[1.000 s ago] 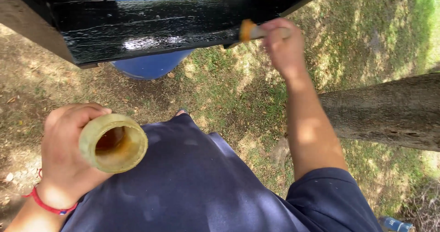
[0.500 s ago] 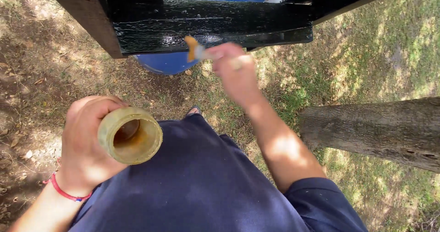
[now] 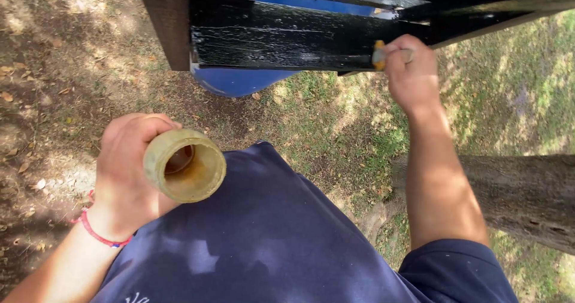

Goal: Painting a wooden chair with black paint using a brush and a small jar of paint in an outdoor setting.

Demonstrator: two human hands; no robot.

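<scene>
In the head view, a yellowish cup (image 3: 184, 165) is held in the left hand (image 3: 129, 171), the fingers wrapped shut around its side so that its open mouth is tilted toward the camera; a dark reddish-brown inside is seen. The cup is kept low at the left, just above a navy shirt (image 3: 263, 243) and over bare, leaf-strewn ground (image 3: 54, 81). A red band (image 3: 96, 234) is worn on the left wrist. A brush (image 3: 383, 56) is gripped in the closed right hand (image 3: 413, 72), raised at the upper right; only an orange ferrule and a pale bit of handle are seen past the fingers, and the bristles cannot be made out against the dark surface. The brush is laid against the lower edge of a glossy black board (image 3: 263, 39), whose wet-looking face is streaked with white highlights. A plain brown post (image 3: 165, 21) is joined to the board at its left end. A blue barrel (image 3: 239, 80) is seen beneath the board, and more blue through the gap above. A log (image 3: 527, 195) is lying on patchy grass (image 3: 335, 117) at the right, just behind the right forearm.
</scene>
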